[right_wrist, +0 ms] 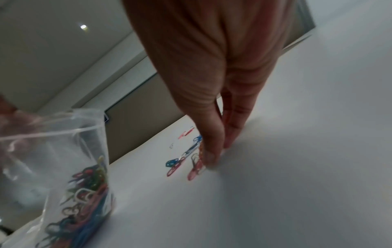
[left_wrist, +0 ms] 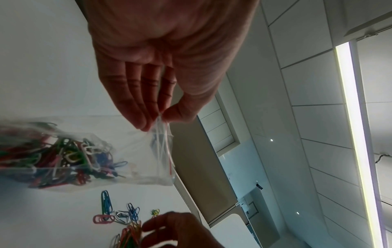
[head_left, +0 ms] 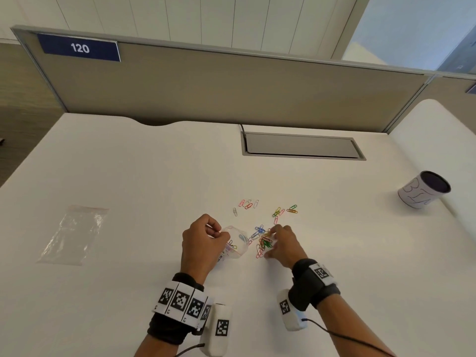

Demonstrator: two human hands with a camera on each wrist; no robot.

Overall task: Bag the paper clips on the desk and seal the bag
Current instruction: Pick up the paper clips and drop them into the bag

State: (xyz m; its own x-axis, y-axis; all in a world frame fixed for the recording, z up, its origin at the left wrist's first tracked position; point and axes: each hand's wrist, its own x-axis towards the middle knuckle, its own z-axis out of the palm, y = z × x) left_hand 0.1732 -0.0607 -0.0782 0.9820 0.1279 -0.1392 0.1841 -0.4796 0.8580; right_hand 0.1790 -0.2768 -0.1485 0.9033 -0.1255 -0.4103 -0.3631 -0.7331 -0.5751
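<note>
My left hand [head_left: 219, 231] pinches the open rim of a small clear zip bag [head_left: 236, 245] between thumb and fingertips [left_wrist: 146, 124] and holds it upright on the white desk [head_left: 144, 176]. Several coloured paper clips [left_wrist: 59, 159] lie in the bag's bottom. Just right of the bag is a loose pile of coloured clips [head_left: 262, 244]. My right hand [head_left: 272, 238] is down on that pile, thumb and fingers [right_wrist: 212, 156] pressed close together around some clips. More clips lie scattered farther back [head_left: 248, 204] and to the back right [head_left: 292, 209].
A second, flat, empty clear bag [head_left: 73, 234] lies on the desk at the left. A white cup with a dark inside [head_left: 422, 189] stands at the right edge. A grey cable hatch [head_left: 302, 146] is set into the desk near the beige partition [head_left: 231, 86].
</note>
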